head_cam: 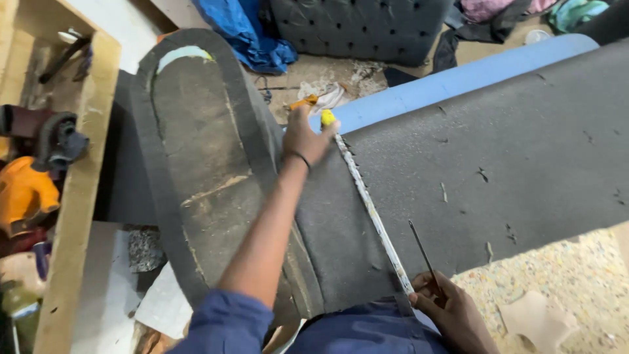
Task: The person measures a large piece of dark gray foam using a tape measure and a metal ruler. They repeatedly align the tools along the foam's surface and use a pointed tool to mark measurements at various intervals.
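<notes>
From the head camera, the left hand (306, 136) reaches out and presses its closed fingers on the far end of a long, worn metal straightedge (372, 213), beside that end's yellow tip (327, 118). The straightedge lies diagonally across a dark grey sheet of foam (498, 164) spread on the worktop. The right hand (452, 308) pins the near end with its fingers and pinches a thin dark blade (420, 246) that rests on the foam just beside the rule. A grey foam-edged, rounded panel (196, 164) lies to the left. A blue roll (458, 75) runs behind the sheet. An orange power tool (23, 190) sits on the wooden shelf (78, 196) at left.
</notes>
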